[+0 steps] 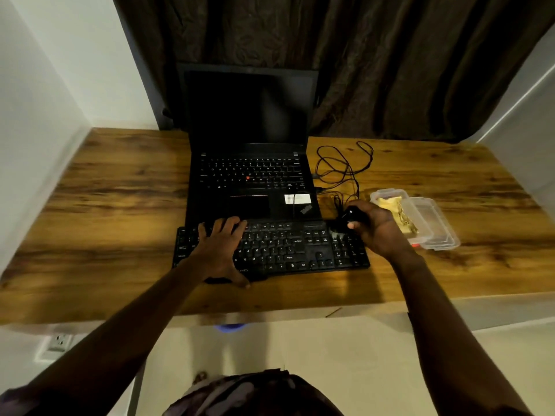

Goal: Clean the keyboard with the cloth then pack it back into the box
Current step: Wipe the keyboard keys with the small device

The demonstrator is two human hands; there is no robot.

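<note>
1. Wooden desk (105, 205) takes up most of the view, with a dark brown curtain (390, 70) hanging behind it
2. Black laptop (249, 115) sits open in the middle of the desk, screen dark
3. The black keyboard (300, 250) lies flat right in front of the laptop, its far edge up against the laptop's front edge, keys facing up
4. Clear plastic tub (435, 229) is off to the right of the keyboard, near it but not touching as far as one can see
5. Left hand (220, 250) is spread out flat on the left-middle part of the keyboard, fingers pretty straight and reaching the far edge, thumb down at the near edge, not really gripping anything
6. Right hand (378, 232) is at the keyboard's far right corner, fingers curled round a small black object (353, 213), glossy and rounded, can't tell for sure what it is
7. Loose black cable (339, 169) lies in loops on the desk just right of the laptop
8. The yellow cloth (393, 208) is bunched up inside the tub, at its left end, right behind the right hand
</note>
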